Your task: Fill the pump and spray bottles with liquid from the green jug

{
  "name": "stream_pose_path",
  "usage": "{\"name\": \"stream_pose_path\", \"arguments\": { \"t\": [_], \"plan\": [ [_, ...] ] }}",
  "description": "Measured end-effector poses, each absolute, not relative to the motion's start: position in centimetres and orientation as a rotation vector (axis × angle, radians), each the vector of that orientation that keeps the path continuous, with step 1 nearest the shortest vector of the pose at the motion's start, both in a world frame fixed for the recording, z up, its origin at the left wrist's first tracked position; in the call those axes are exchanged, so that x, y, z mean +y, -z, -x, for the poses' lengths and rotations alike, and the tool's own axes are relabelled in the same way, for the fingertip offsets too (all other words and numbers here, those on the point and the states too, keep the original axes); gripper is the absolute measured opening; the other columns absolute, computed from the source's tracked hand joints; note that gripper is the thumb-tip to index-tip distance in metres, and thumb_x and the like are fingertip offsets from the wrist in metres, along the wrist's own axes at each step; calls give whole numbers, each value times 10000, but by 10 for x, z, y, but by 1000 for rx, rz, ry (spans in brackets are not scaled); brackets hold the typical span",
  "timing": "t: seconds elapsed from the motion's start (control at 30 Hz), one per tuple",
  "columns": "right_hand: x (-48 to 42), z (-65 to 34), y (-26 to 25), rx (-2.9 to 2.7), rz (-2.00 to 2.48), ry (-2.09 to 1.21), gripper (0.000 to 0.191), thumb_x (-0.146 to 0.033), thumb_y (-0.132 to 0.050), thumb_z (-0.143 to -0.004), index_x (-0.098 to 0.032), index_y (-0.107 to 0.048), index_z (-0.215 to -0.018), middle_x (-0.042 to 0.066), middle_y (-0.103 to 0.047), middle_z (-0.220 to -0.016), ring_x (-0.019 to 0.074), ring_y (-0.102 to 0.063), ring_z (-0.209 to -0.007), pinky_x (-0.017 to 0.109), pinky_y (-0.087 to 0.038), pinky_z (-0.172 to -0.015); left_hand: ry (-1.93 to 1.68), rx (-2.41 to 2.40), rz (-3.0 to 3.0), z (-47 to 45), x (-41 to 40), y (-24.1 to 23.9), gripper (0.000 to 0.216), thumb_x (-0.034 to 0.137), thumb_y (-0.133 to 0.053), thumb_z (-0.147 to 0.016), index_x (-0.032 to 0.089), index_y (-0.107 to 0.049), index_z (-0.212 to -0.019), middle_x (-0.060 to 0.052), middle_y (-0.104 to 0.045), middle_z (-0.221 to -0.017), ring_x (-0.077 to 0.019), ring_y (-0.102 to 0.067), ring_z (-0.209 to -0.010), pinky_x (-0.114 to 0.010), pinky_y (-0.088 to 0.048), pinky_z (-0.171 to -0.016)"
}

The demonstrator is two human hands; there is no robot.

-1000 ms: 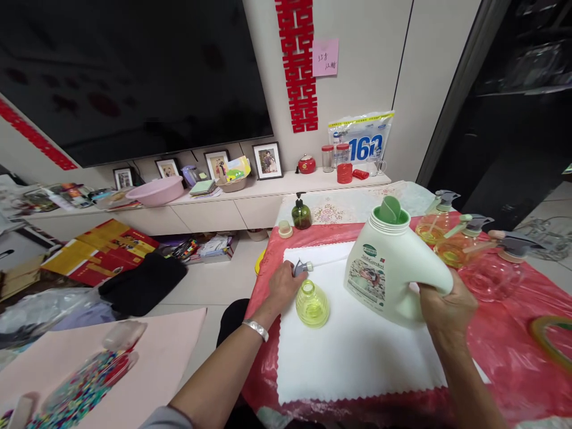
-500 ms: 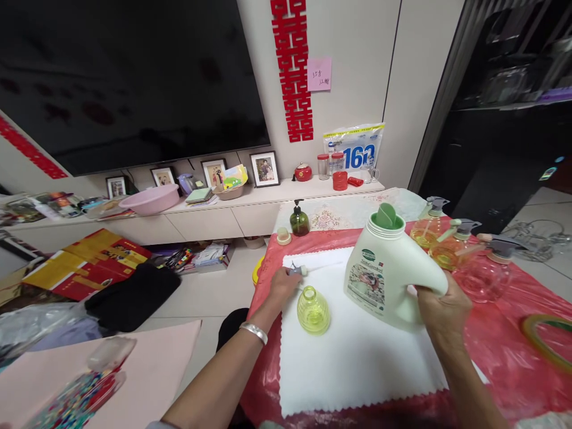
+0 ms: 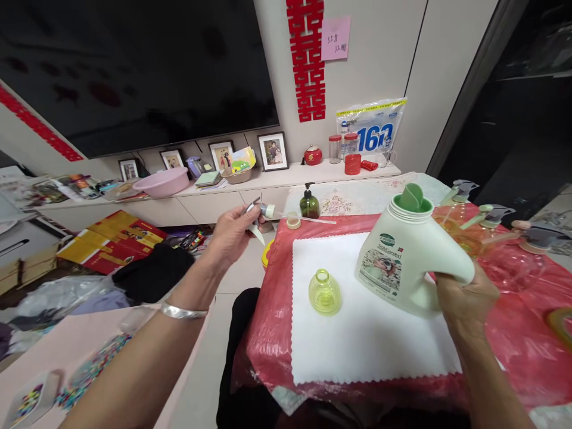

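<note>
My left hand (image 3: 230, 235) is raised left of the table, closed on a spray pump head (image 3: 261, 211) whose thin tube sticks out to the right. A small yellow-green bottle (image 3: 325, 291) stands open and capless on a white cloth (image 3: 357, 345). My right hand (image 3: 465, 295) grips the handle of a large white detergent jug (image 3: 411, 256) with an open green spout, held tilted just above the cloth.
Several spray bottles (image 3: 485, 229) with orange or pink bodies stand at the table's far right on a red cover (image 3: 531, 333). A dark green pump bottle (image 3: 309, 204) and a small cap (image 3: 294, 221) sit at the far edge. The floor at left is cluttered with boxes and bags.
My left hand has lifted the spray pump head off the cloth, up and to the left. The jug stays in my right hand.
</note>
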State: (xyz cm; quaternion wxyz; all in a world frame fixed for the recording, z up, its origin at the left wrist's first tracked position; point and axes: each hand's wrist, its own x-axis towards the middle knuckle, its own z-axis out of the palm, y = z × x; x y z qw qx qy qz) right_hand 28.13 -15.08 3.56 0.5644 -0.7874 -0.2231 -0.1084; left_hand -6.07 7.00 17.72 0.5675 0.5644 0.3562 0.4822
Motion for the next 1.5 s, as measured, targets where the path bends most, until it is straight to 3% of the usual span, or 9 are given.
{"name": "stream_pose_path", "arguments": {
  "t": [0.2,0.5,0.73,0.93,1.2,1.33,1.43,1.5],
  "plan": [
    [-150,-282,-35,-534,1832,306,486,-489,-614,-594,-140,-720,-915,50,-611,-737,207,-563,-688,300,-427,-652,-940,836,-1676,67,53,-225,261,353,-849,-694,144,-765,-827,-15,-651,-635,-105,-530,-510,-209,-397,-463],
    [-149,-281,-33,-546,1811,347,496,-475,-622,-606,-124,-740,-937,55,-613,-739,198,-563,-687,288,-435,-651,-775,1083,-1855,60,37,-243,244,329,-879,-679,185,-780,-850,-19,-674,-649,-158,-593,-541,-239,-395,-468],
    [-149,-282,-32,-556,1802,337,502,-478,-609,-609,-115,-737,-931,61,-626,-755,212,-577,-698,297,-424,-650,-761,908,-2063,40,21,-243,117,280,-807,-748,194,-780,-824,-13,-689,-710,-152,-592,-609,-243,-413,-543],
    [-149,-282,-32,-544,1807,327,480,-467,-629,-612,-121,-734,-926,67,-637,-770,212,-577,-711,295,-423,-654,-697,830,-2239,35,-3,-247,112,306,-771,-785,200,-775,-821,18,-607,-615,-128,-491,-536,-241,-290,-515],
    [-151,-288,-29,-559,1879,233,604,-517,-611,-634,-113,-723,-1068,96,-669,-869,208,-589,-762,303,-450,-692,-488,748,-2516,17,-20,-239,81,225,-692,-821,182,-711,-756,38,-586,-623,-109,-479,-559,-233,-293,-560],
    [-158,-289,-36,-634,1970,154,647,-600,-606,-638,-115,-709,-1053,103,-653,-786,225,-574,-702,344,-461,-669,-350,749,-2615,11,-15,-218,109,228,-638,-861,178,-685,-776,49,-596,-650,-95,-490,-590,-230,-307,-585],
    [-168,-283,-46,-730,2014,199,721,-664,-594,-667,-124,-705,-1132,139,-679,-929,288,-601,-834,428,-486,-757,-293,792,-2600,9,-10,-201,92,267,-652,-864,198,-713,-851,46,-636,-679,-110,-531,-617,-240,-312,-592],
    [-177,-273,-54,-818,1967,461,756,-672,-583,-751,-108,-676,-1245,166,-671,-1095,333,-599,-1021,484,-477,-903,-279,805,-2571,10,-8,-190,107,284,-648,-870,211,-726,-874,40,-658,-702,-119,-552,-630,-245,-318,-591]
  ]
}}
